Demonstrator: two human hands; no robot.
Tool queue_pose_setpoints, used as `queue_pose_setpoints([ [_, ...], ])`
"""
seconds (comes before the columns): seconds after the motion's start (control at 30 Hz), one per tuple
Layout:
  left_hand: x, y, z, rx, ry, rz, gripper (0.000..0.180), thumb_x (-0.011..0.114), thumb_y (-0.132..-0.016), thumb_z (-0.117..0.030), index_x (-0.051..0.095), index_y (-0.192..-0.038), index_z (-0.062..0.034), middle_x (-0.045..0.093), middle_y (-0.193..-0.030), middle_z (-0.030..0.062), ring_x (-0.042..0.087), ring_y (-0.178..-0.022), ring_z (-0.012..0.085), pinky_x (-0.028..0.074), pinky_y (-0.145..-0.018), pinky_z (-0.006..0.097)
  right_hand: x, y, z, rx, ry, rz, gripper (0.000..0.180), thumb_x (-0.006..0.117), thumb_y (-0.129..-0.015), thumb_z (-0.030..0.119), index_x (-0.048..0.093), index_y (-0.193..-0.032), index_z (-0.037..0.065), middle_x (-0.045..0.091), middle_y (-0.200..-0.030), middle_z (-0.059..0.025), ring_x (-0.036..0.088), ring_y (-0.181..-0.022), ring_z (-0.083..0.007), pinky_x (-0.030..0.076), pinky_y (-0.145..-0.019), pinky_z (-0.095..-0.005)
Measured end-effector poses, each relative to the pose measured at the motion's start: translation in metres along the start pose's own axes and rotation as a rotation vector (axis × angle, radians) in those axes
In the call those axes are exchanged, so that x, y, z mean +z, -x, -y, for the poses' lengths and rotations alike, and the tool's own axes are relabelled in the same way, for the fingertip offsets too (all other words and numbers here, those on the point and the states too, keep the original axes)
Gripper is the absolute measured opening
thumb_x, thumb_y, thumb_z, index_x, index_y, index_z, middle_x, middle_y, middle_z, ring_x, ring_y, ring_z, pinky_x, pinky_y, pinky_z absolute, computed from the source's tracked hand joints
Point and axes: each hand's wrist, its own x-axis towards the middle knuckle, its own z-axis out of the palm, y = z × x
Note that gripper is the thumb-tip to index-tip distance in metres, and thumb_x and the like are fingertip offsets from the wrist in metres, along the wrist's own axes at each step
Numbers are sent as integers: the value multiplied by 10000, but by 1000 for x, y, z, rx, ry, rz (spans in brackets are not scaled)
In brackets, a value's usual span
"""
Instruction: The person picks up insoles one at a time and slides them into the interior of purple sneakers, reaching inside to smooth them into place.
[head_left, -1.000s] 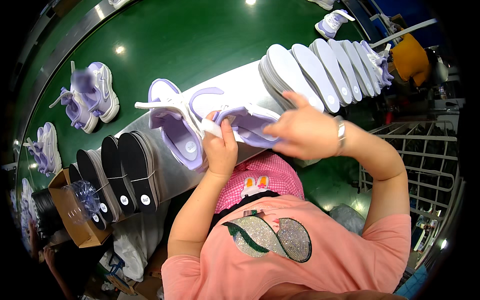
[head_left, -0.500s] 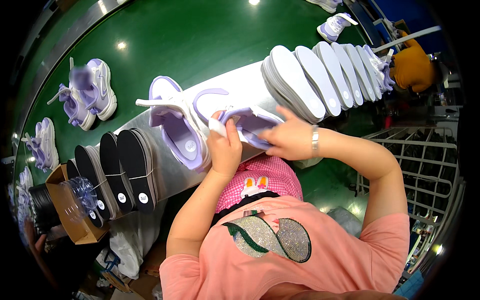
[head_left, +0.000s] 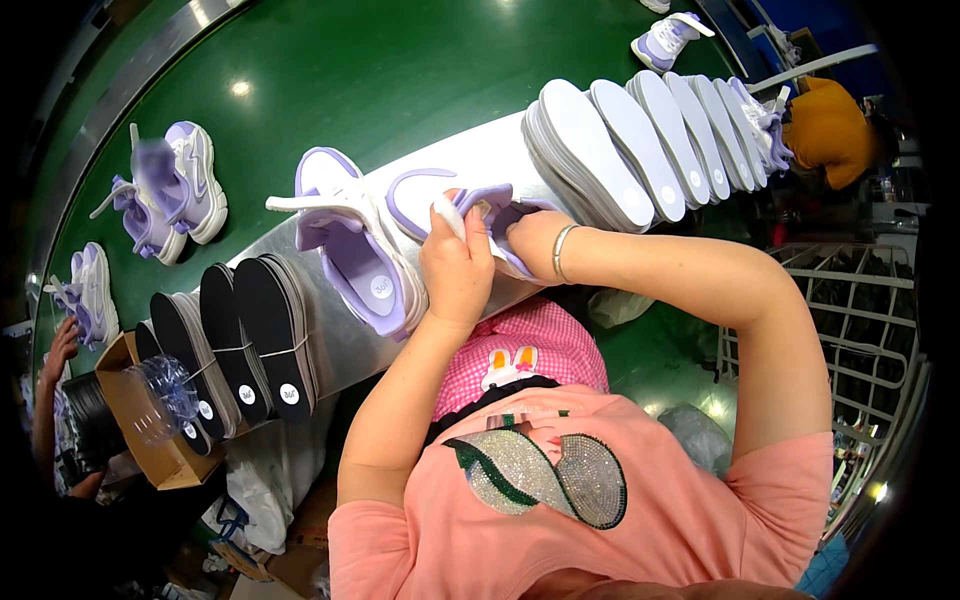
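A white and lilac sneaker point(head_left: 420, 195) lies on the metal shelf in front of me. My left hand point(head_left: 457, 262) pinches its white tongue, holding the opening wide. My right hand point(head_left: 537, 243) reaches into the shoe, its fingers hidden inside; whether they hold anything does not show. Just left of it stands the matching sneaker point(head_left: 362, 262), untouched, its tongue pulled out and a round-stickered lilac insole inside.
Stacked white insoles point(head_left: 585, 150) stand right along the shelf, banded black insoles point(head_left: 270, 335) left. Beside them sits a cardboard box point(head_left: 165, 465) with clear plastic. More sneakers point(head_left: 190, 185) rest on the green conveyor point(head_left: 400, 70). A co-worker's hand point(head_left: 62, 345) is far left; a wire rack point(head_left: 850, 340) stands right.
My right hand has pushed from the sneaker's opening deep into it, while my left keeps its pinch on the tongue. At the far left, a co-worker's hand has come up to a sneaker.
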Motion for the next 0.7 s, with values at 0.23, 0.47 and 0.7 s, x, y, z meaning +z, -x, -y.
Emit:
queue_pose_setpoints([
  [0.23, 2, 2, -1, 65, -7, -64, 242, 462, -836, -136, 452, -1031, 7, 592, -792, 188, 584, -730, 349, 457, -617, 384, -22, 12, 13, 121, -92, 36, 276, 476, -772, 257, 645, -809, 42, 622, -816, -161, 607, -787, -276, 465, -714, -330],
  [0.47, 1, 1, 3, 78, 29, -63, 239, 462, -836, -137, 448, -1030, 2, 595, -788, 184, 584, -732, 349, 459, -621, 384, -19, 9, 10, 38, 0, 88, 285, 466, -783, 288, 633, -810, 58, 622, -804, -147, 606, -772, -275, 462, -702, -342],
  [0.7, 1, 3, 5, 86, 4, -69, 246, 456, -839, -142, 442, -1036, 4, 595, -783, 185, 584, -721, 354, 459, -606, 390, -23, 12, 14, 67, -45, 109, 329, 422, -816, 280, 626, -867, 26, 620, -813, -149, 607, -788, -265, 459, -716, -330],
])
